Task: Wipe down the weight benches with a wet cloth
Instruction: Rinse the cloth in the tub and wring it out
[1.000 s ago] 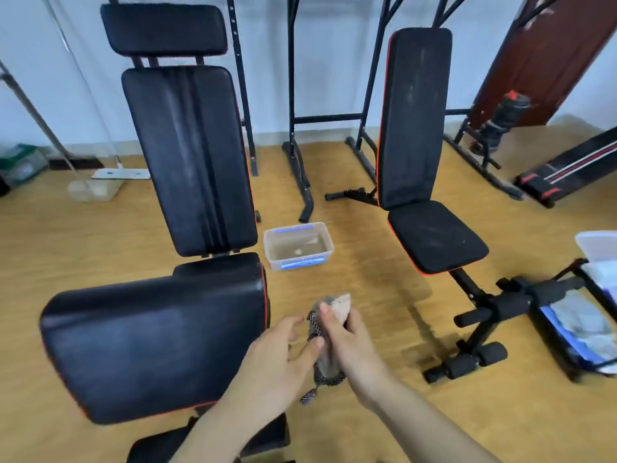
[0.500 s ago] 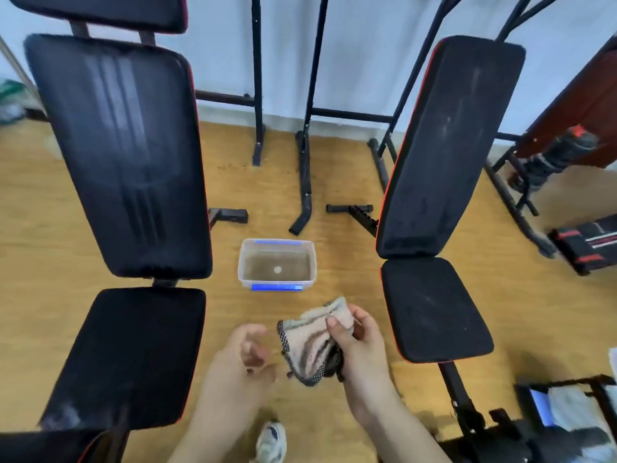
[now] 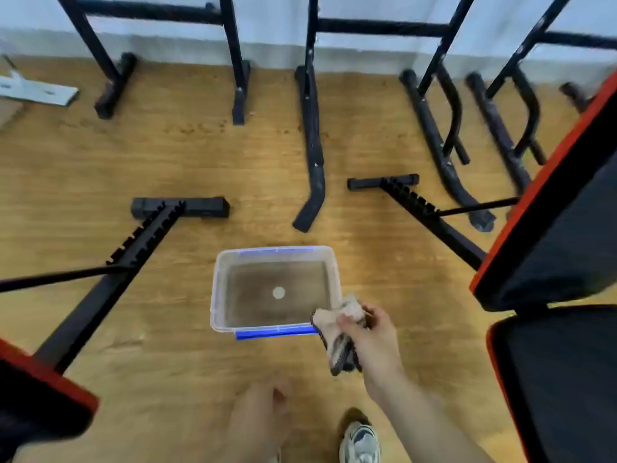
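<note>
weight benches stand on both sides of the view, on a wooden floor (image 3: 173, 155). the right bench (image 3: 567, 262) fills the right edge: a black tilted backrest with red trim, and below it the black seat pad. only a black, red-edged corner of the left bench (image 3: 36, 396) shows at the lower left, with its notched black support frame (image 3: 133, 242) running up and away from it. further back, black rack legs (image 3: 312, 135) rest on the floor along a pale wall.

between the two benches sits a clear plastic tub (image 3: 215, 292) with blue clips, holding murky water and a small pale round spot at the bottom.

the right hand (image 3: 375, 342) is closed around a bunched cloth (image 3: 337, 332), pale with a dark patterned edge, held at the tub's near right corner, over its rim; whether the cloth touches the rim is unclear. the left hand (image 3: 263, 419) hangs low, blurred, fingers loosely curled, holding nothing that can be seen.

a grey and white shoe (image 3: 360, 442) shows at the bottom edge, just beside the right forearm.
</note>
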